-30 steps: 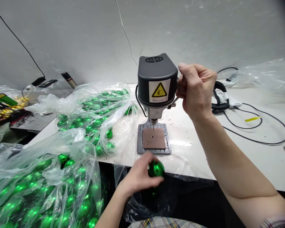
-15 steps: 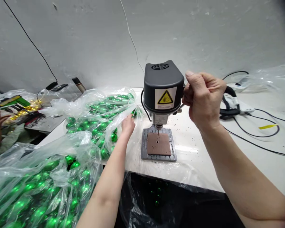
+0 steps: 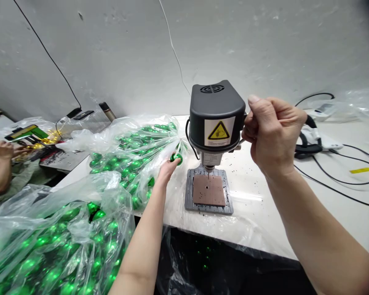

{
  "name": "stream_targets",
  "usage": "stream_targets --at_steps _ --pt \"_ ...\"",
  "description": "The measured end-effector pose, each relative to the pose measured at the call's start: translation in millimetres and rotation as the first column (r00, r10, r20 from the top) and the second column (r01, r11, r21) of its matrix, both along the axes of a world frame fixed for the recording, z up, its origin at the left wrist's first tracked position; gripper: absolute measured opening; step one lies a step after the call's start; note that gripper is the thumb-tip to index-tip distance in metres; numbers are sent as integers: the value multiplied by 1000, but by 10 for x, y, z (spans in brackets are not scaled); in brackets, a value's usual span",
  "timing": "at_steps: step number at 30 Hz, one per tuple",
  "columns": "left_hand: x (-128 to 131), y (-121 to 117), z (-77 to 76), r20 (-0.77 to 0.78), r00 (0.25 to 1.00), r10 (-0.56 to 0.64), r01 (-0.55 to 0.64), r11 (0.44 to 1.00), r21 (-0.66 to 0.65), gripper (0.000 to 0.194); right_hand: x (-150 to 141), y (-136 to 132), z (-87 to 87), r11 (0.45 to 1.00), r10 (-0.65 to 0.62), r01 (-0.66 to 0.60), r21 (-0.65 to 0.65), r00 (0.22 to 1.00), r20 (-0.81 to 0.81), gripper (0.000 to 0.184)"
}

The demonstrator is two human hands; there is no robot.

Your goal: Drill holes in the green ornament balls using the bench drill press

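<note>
My left hand is closed on a shiny green ball at the gathered mouth of a clear plastic bag. My right hand makes a fist at the right side of a black bench drill press, wrapped around its feed lever, most of which the fingers hide. Below the motor housing, the drill bit points down over a brown square board with a small hole near its middle. The board lies on the drill's grey base plate. Green balls fill the bag beside my left hand.
Nearer, a second clear bag holds more green balls. Dark shavings dot the white table. A black-and-white strapped device and cables lie to the right. At far left, a co-worker's hands are near a green-and-black tool and gold balls.
A green ball now shows in my left hand, which was at the bag's mouth before. My right hand stays at the lever. The whole view has shifted slightly.
</note>
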State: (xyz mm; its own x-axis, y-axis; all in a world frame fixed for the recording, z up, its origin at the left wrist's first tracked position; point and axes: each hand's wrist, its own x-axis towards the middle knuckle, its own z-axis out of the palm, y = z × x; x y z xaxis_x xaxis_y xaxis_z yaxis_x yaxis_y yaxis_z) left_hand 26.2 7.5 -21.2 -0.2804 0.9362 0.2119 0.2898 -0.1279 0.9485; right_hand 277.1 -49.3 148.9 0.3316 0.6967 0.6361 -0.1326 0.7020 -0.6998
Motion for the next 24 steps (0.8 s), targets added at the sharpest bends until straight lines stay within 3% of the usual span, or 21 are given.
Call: stream_targets --at_steps 3,6,9,13,18,24 --pt "64 -346 107 300 954 -23 67 988 -138 37 -6 -8 8 1000 5 -5 13 1000 -9 46" --pt "189 -679 228 666 746 -22 159 976 -146 39 -9 -14 12 1000 26 -26 14 1000 0 45" --pt "359 -916 221 762 645 -60 225 968 -115 44 -8 -8 12 999 36 -36 37 999 -11 45" --pt "573 -1026 17 701 711 -56 243 955 -170 52 -6 -3 11 999 14 -13 44 1000 -11 48" --pt "721 -946 -213 514 849 -121 174 983 -55 50 -12 -13 23 999 14 -13 42 1000 -3 51" --pt "797 -835 -342 410 894 -183 189 982 25 48 -5 -4 23 1000 -1 0 31 1000 17 56"
